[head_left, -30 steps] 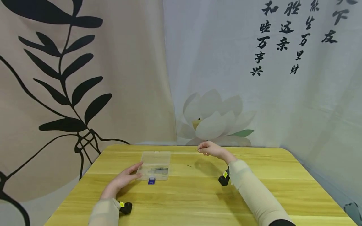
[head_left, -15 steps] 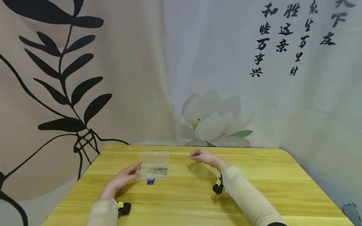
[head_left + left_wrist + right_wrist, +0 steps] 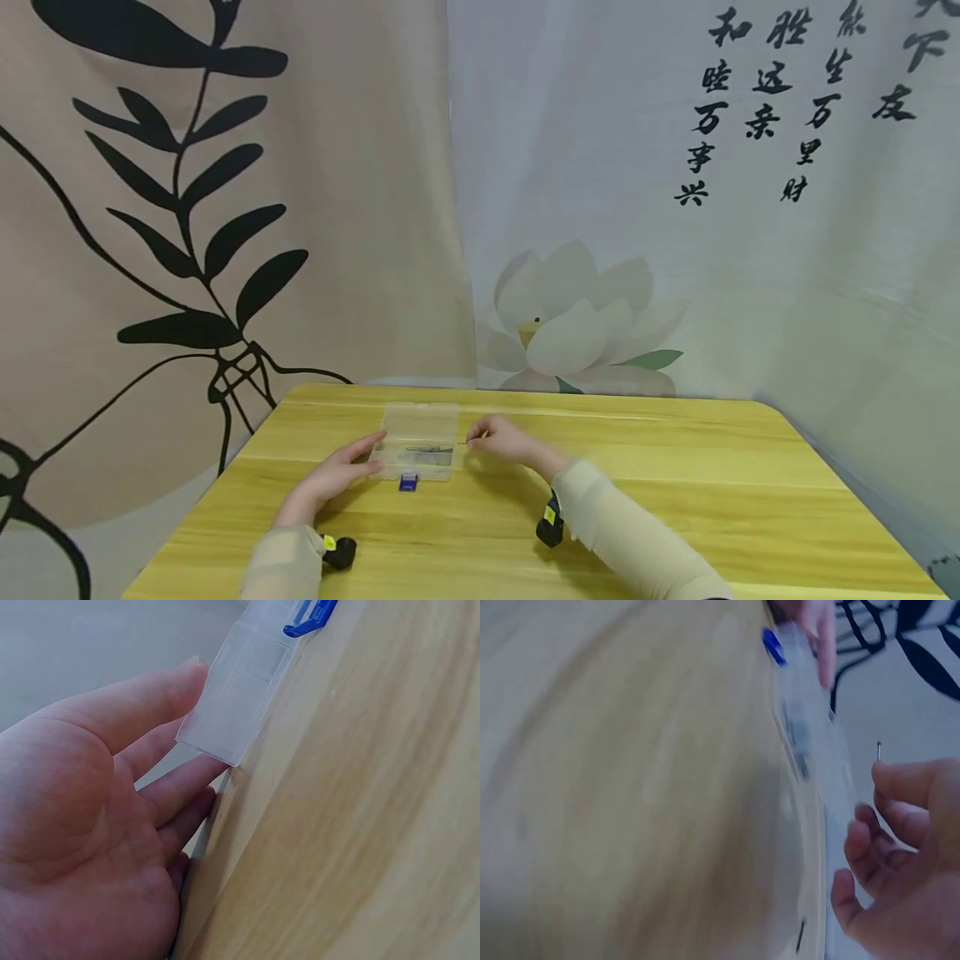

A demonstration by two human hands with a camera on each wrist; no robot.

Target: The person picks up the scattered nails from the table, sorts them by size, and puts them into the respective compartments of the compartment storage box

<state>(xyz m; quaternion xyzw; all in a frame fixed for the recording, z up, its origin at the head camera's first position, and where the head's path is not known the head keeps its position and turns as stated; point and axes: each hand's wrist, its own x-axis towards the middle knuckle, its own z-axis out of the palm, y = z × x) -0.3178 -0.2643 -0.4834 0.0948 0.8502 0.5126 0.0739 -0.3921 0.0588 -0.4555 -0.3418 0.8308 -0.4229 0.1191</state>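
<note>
A clear plastic box (image 3: 420,473) with a blue latch (image 3: 408,482) stands with its lid (image 3: 422,419) raised. Several thin dark metal pieces (image 3: 430,451) lie inside. My left hand (image 3: 330,483) rests at the box's left end, thumb on the rim and fairly straight fingers along its side. My right hand (image 3: 504,438) is just right of the box, above the table. Thumb and forefinger pinch a thin nail (image 3: 879,752), its small head up in the right wrist view; the other fingers are loosely bent.
Another thin dark nail (image 3: 801,936) lies on the wooden table (image 3: 675,500), hidden behind my right hand in the head view. A printed curtain (image 3: 375,208) hangs behind the table's back edge.
My right hand has moved left and nearer with the nail, from the table's back edge to beside the box. My left hand has stayed at the box.
</note>
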